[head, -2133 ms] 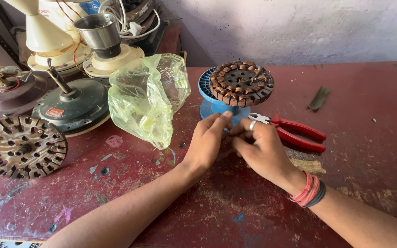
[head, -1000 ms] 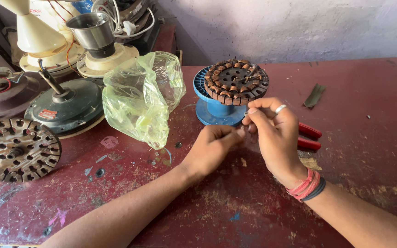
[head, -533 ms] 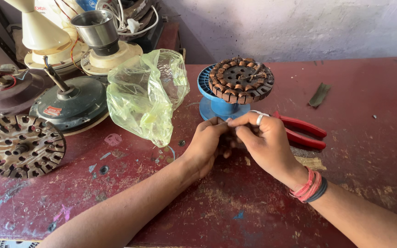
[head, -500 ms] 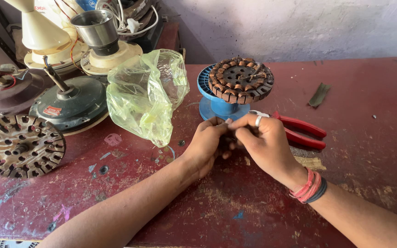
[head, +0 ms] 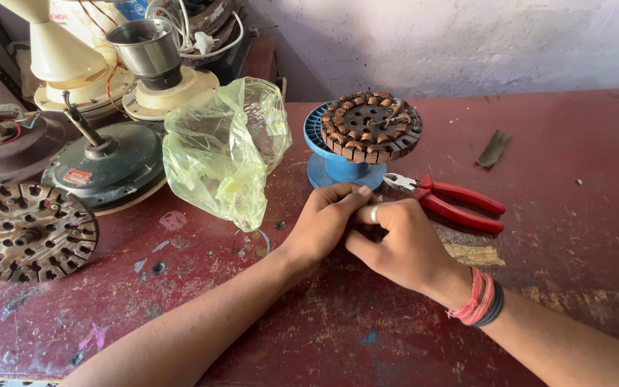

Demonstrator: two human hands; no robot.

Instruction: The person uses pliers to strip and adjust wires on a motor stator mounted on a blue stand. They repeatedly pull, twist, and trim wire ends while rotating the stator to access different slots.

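Left hand (head: 322, 222) touching right hand (head: 400, 243), perhaps pinching something, beside red pliers (head: 453, 203)

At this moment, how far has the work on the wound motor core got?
Done: the copper-wound core sits on the blue spool, coils filling its rim. In hand: the left hand and right hand meet fingertip to fingertip over something too small to see. Left: the red pliers lie unused, and the fan housing stands open nearby.
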